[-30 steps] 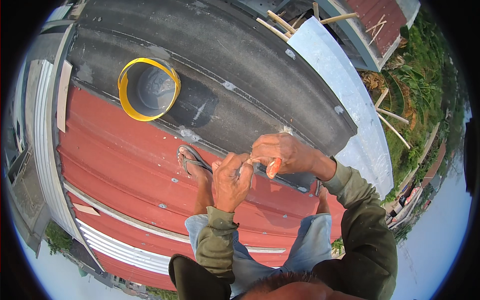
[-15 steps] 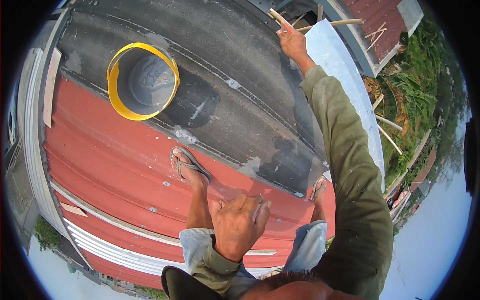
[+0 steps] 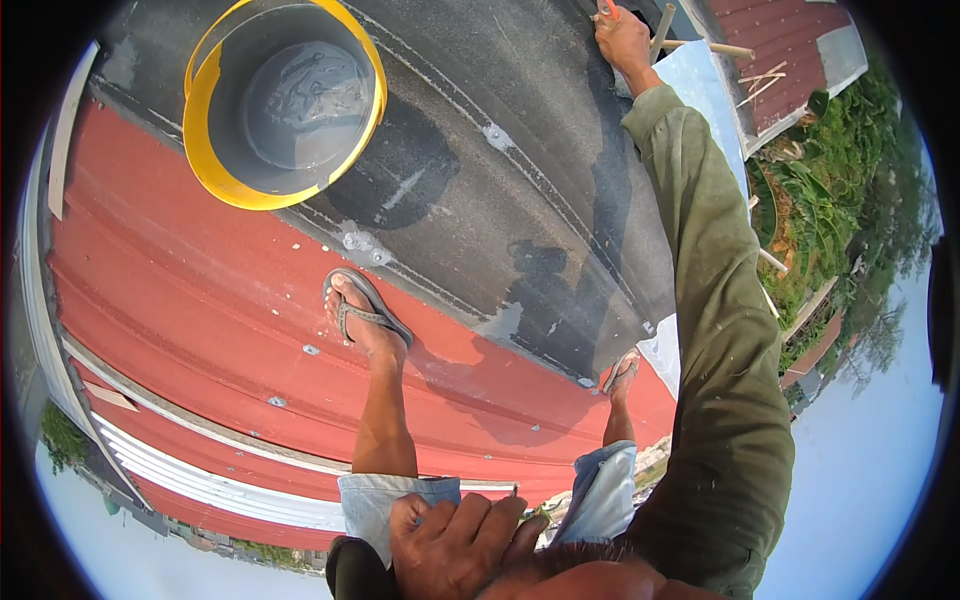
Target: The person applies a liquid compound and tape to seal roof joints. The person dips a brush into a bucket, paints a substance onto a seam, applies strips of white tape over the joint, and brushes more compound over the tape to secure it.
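At the upper edge my right hand (image 3: pixel 624 44) is closed around an orange-red handle (image 3: pixel 607 9), whose far end is cut off by the picture. The right arm reaches far out over the dark roof sheet. Low in the middle, close to my body, my left hand (image 3: pixel 455 545) has its fingers curled; a tiny dark tip (image 3: pixel 515 490) shows by them, too small to name. A yellow-rimmed bucket (image 3: pixel 208 155) stands upper left with wet grey paste (image 3: pixel 310 95) inside, and neither hand touches it.
I stand in flip-flops on red corrugated roofing (image 3: pixel 200 270), beside the dark grey coated sheet (image 3: pixel 470 190) with patched screw spots. A pale sheet (image 3: pixel 705 95) lies to the right near bamboo poles (image 3: pixel 715 48). Greenery (image 3: pixel 820 200) lies below the roof's right edge.
My left hand has drawn down toward my body. The right hand sits higher in the picture. The view has shifted, so the bucket appears larger and nearer the upper edge.
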`<state>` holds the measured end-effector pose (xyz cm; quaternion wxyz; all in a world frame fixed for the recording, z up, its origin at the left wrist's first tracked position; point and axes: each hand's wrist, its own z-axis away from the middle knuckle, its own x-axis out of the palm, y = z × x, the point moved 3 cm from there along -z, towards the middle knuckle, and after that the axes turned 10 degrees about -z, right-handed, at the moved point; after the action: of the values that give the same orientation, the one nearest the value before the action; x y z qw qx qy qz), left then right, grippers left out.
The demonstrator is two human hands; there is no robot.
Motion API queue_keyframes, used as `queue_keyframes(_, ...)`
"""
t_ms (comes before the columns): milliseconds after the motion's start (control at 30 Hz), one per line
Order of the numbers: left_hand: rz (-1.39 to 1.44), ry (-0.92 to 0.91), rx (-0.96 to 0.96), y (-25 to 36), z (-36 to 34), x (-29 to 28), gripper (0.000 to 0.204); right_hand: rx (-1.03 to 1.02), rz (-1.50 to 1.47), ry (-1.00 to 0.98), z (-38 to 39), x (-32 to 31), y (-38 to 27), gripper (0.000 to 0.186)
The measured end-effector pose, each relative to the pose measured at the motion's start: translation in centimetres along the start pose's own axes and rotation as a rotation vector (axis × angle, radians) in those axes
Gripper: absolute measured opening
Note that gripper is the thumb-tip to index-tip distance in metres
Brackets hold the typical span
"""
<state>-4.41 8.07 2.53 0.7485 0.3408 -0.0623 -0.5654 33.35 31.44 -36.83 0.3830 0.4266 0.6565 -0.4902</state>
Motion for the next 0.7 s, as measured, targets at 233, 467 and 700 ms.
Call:
queue_keyframes(233,0.677,0.951,-0.632,-14.8,-12.0,6.9,0.045,0.072,-0.05,-0.085,-1.2,-0.6,-1.1,0.02)
queue_keyframes(467,0.844,1.17,-0.789,-18.8,-14.4,10.2,0.051,0.088,-0.041,-0.258,-2.4,-1.1,0.7,0.022)
queue_keyframes(700,0.838,1.24,-0.828,-19.9,-14.3,11.3,0.058,-0.092,-0.015,-0.423,-4.2,-1.8,-0.9,0.021)
